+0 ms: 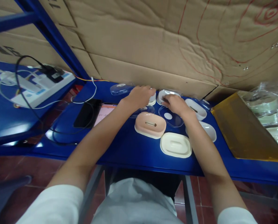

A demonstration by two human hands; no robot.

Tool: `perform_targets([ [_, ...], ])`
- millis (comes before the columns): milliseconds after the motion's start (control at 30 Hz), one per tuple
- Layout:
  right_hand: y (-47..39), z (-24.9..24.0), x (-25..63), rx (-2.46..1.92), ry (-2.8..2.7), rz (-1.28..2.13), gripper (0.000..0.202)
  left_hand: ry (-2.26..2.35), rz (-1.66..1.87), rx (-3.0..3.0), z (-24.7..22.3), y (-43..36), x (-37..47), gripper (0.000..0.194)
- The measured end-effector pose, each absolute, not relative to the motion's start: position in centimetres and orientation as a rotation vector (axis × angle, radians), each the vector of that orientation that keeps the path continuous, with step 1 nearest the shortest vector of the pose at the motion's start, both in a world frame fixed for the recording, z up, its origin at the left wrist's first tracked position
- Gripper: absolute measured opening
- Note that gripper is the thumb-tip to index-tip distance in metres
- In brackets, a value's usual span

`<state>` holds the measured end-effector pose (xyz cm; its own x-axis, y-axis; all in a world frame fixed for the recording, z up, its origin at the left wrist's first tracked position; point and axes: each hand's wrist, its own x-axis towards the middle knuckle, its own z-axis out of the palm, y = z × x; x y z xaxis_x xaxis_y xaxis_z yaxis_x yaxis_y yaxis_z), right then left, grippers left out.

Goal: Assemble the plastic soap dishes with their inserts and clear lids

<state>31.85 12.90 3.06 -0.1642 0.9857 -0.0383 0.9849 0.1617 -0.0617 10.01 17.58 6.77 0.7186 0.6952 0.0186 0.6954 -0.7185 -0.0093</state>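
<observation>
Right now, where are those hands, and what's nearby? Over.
Left hand at a whitish piece; right hand at a white oval dish; grips unclear. Pink dish, a clear lid nearer the person.

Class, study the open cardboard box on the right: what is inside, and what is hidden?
Inside the cardboard box, pale green pieces show through clear plastic wrapping. The box's side wall and these upper pieces cover whatever lies lower down.
</observation>
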Motion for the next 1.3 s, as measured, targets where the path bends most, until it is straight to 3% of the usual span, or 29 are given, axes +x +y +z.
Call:
perform_targets([
  [367,12.0,7.1,33.6,-1.956,-2.264,0.068,0.046,-1.19,-0.07,-2.834,6.6,18.2,9.9,0.033],
  [533,10.6,9.0,36.1,-2.005,-2.189,0.116,0.042,-1.188,-0.085,-2.789,6.0,18.3,10.5,0.043],
  [733,10.2,7.8,37.0,-2.204,-2.191,0.11,0.044,-1.09,0.063,-3.07,7.8,16.1,10.2,0.028],
  [833,9.0,7.5,36.0,-2.102,-2.298,0.062,0.056,-0.841,0.117,-3.368,8.1,12.9,9.1,0.038],
  [933,6.4,7.2,34.8,-1.837,-2.368,0.143,0.054,-0.598,0.126,-3.348,7.2,9.9,7.6,0.047],
  [1000,4.3,6.6,34.5,-1.661,-2.368,0.257,0.048,-0.532,0.092,-3.341,6.3,9.0,6.6,0.054],
  [1133,1.0,4.5,34.9,-1.568,-2.286,0.307,0.039,-0.479,-0.047,-3.382,5.4,9.8,5.8,0.029],
  [1300,-0.2,3.0,35.2,-1.64,-2.203,0.229,0.039,-0.649,-0.4,-3.221,4.6,10.4,7.0,0.032],
])
